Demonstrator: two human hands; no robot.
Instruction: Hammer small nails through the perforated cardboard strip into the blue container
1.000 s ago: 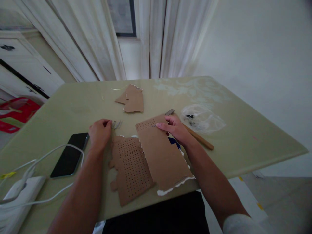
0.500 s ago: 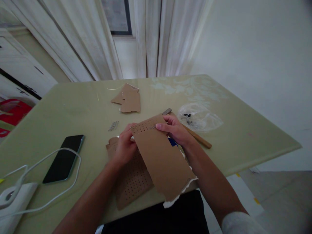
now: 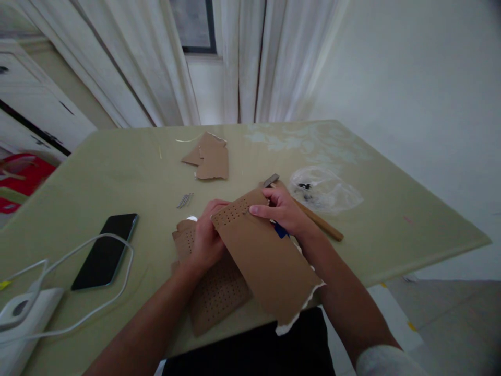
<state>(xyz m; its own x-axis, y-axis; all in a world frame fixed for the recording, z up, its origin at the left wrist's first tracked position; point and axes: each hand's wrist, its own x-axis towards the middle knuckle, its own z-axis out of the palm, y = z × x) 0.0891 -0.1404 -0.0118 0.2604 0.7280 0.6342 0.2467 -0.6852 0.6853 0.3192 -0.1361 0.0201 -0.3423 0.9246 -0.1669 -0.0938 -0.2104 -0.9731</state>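
My right hand [image 3: 282, 212] grips the far edge of a torn brown cardboard sheet [image 3: 266, 258] with rows of small holes near its top, lifted and tilted off the table. My left hand [image 3: 206, 237] is curled at the sheet's left edge, fingers partly tucked under it. A second perforated cardboard piece [image 3: 213, 290] lies flat beneath. A small bunch of metal nails [image 3: 185, 200] lies just beyond my left hand. A hammer [image 3: 309, 211] with a wooden handle lies behind my right hand.
A black phone [image 3: 105, 250] lies at the left, with a white cable [image 3: 78, 271] looping to a white charger block [image 3: 19, 318]. Cardboard scraps [image 3: 209, 156] sit farther back. A crumpled clear plastic bag [image 3: 324, 190] lies at the right. The pale green table [image 3: 391, 209] ends near my lap.
My left hand left the nails and came right to the lifted cardboard's left edge. My right hand raised and tilted the sheet a little more.
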